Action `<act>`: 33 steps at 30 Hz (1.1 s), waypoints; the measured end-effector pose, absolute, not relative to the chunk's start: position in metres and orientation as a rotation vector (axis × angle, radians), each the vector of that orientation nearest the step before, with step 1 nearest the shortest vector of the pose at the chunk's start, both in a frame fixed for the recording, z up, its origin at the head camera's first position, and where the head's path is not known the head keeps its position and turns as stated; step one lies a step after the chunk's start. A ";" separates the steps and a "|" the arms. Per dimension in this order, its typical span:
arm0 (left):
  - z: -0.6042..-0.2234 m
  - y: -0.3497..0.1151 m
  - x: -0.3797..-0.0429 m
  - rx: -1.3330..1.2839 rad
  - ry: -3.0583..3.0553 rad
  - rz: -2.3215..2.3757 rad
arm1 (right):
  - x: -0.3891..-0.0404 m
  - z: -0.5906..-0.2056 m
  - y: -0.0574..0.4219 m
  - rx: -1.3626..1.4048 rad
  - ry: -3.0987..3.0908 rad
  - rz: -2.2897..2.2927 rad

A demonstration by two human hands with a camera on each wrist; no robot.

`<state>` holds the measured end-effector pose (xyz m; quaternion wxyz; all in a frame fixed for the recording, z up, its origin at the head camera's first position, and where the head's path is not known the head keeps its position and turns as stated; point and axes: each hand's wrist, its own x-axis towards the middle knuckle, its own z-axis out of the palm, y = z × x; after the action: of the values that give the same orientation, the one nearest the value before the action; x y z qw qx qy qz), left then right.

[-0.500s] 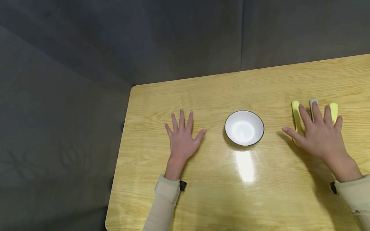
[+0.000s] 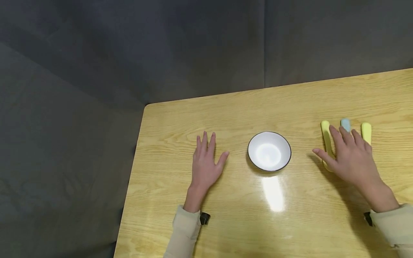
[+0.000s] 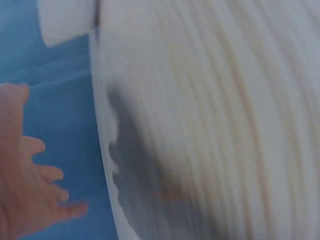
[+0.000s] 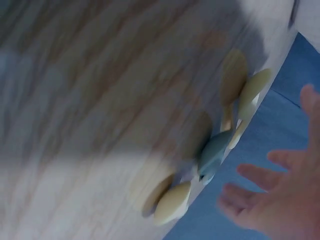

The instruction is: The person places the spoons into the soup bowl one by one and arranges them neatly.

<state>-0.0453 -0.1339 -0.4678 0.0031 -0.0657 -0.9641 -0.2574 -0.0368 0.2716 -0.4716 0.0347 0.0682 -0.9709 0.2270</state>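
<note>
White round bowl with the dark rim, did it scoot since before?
No. In the head view, the bowl keeps its place against the yellowish wooden table's far-left corner; both slipped slightly down the picture together.

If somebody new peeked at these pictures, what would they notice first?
Probably the white bowl with its dark rim, sitting on the wooden table between the left hand and the right hand. Next might come the row partly hidden by the right hand in the head view: a left yellow utensil, a blue utensil and a right yellow utensil. Bright glare just below the bowl stands out too.
</note>
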 end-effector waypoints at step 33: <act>-0.513 -0.037 -0.031 0.085 -2.186 -2.588 | -0.077 -0.467 0.267 0.002 -3.047 1.161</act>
<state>-0.0313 -0.0367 -0.5133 -0.1233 0.0248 -0.6402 -0.7578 -0.0770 0.2673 -0.4668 -0.0595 0.0005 -0.9328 0.3554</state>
